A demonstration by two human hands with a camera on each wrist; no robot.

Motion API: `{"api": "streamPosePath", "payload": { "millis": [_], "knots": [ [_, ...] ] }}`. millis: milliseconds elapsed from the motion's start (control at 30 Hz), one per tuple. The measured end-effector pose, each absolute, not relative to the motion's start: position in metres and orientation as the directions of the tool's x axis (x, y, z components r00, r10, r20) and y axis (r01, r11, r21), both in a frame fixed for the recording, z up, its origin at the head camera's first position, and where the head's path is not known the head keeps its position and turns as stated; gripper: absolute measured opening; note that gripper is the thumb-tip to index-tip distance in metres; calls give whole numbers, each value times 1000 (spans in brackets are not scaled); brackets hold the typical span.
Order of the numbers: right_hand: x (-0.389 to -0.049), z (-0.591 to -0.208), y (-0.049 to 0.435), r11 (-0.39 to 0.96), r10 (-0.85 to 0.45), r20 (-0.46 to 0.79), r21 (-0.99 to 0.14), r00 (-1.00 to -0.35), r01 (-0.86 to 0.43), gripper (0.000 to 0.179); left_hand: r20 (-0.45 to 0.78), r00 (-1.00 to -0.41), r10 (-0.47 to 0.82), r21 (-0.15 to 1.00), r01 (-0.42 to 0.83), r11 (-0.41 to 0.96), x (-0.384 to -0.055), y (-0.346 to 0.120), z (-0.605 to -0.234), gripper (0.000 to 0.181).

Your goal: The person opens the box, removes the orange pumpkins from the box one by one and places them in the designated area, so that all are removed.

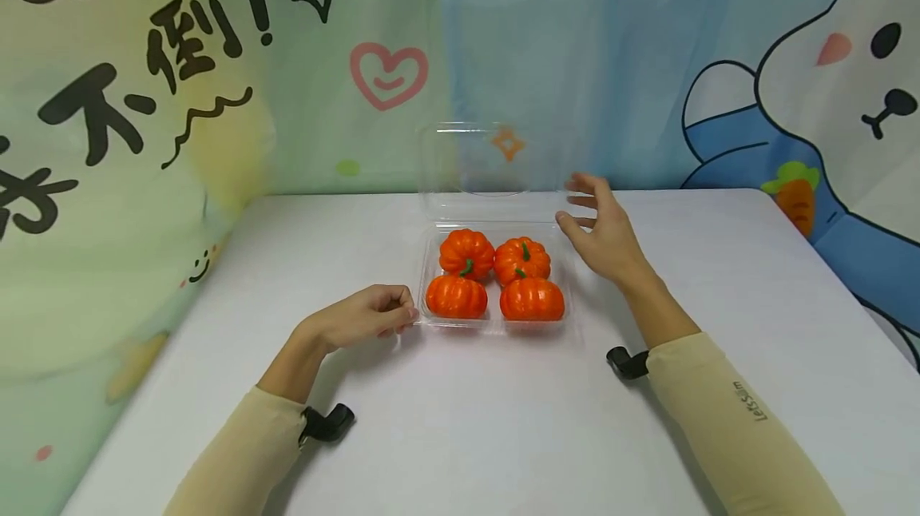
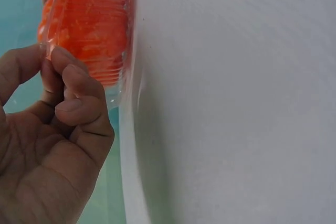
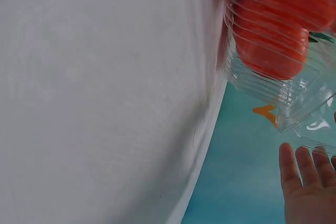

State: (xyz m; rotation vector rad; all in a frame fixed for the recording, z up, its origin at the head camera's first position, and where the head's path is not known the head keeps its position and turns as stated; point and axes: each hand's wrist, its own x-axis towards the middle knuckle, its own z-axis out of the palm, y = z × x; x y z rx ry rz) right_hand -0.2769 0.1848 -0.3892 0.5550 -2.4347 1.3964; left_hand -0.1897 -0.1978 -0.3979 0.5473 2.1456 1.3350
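A clear plastic clamshell box [image 1: 496,327] sits on the table with its lid [image 1: 460,168] raised at the back. Inside are several small orange pumpkins [image 1: 532,300] with green stems, in two rows. My left hand [image 1: 368,315] pinches the box's front left rim between thumb and curled fingers, as the left wrist view also shows at the clear rim [image 2: 47,40]. To the right of the box, my right hand [image 1: 607,235] is raised beside the lid's lower right corner, fingers extended and spread. It holds nothing; whether a fingertip touches the lid I cannot tell.
A white table [image 1: 489,436] lies under the box. Behind its far edge hangs a printed cloth backdrop [image 1: 345,125] with cartoon drawings, and the raised lid stands just in front of it. Each wrist carries a black camera mount [image 1: 327,422].
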Motion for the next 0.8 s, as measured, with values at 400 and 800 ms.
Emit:
{"api": "streamPosePath", "payload": {
  "millis": [400,800],
  "knots": [
    [-280,-385,184,472,-261,274,-800,-926,-370,77,-239,-756,610,906,53,421,-187,-199,-396,18],
    [-286,-386,183,521,-292,142,-806,-946,-282,91,-239,-758,607,907,48,418,-185,-200,-396,18]
  ]
}}
